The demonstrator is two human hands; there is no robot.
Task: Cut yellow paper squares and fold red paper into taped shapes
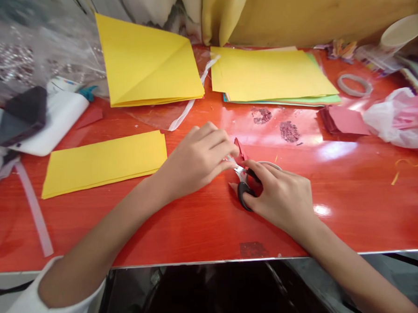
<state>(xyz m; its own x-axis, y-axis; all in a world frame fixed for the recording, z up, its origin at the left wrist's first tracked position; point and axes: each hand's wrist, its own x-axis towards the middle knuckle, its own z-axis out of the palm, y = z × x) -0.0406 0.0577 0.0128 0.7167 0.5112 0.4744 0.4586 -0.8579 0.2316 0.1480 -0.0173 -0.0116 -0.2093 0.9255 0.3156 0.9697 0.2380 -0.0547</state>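
Note:
My right hand [284, 194] grips a pair of scissors [242, 174] with black handles, held low over the red table. Pinched between the fingertips of my left hand [207, 156] is a small folded piece of red paper [240, 148], right at the scissor blades. The left fingers partly cover the blades, so how far they are apart is hidden. Just behind my right fingers shows part of a pale ring [270, 164]. Left of my left forearm lies a folded strip of yellow paper [104, 163].
At the back are a folded yellow stack [151, 66] and a coloured paper stack [271, 74]. To the right sit a tape roll [354, 84], dark red papers [347, 120] and a white plastic bag [385, 119]. A black phone-like object [23, 115] lies at the left.

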